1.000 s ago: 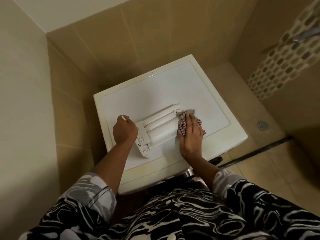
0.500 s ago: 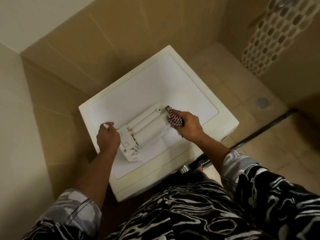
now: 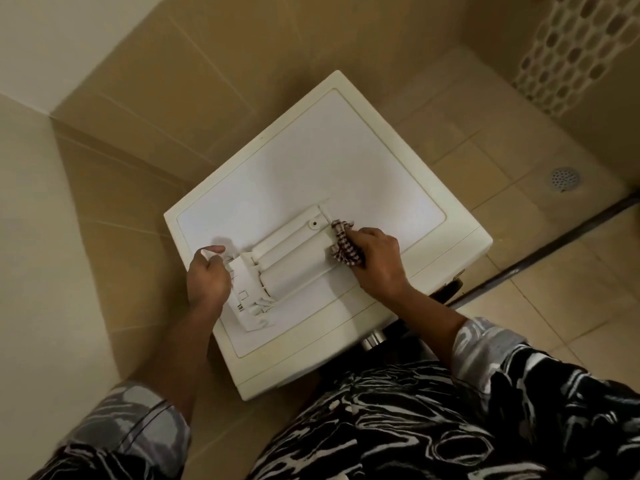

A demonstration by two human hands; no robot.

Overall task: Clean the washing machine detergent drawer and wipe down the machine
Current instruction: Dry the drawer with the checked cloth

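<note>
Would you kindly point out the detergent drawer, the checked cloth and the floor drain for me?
detergent drawer [image 3: 294,261]: head view, on its ridged middle.
checked cloth [image 3: 344,250]: head view, on its bunched middle.
floor drain [image 3: 565,179]: head view, on the grate's centre.

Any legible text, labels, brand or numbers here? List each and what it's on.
None readable.
On the detergent drawer, small moulded marks by the left hand: too blurred to read.
On the washing machine top and the cloth: no print visible.

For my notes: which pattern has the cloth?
The cloth is checked, reddish and white; head view.
</note>
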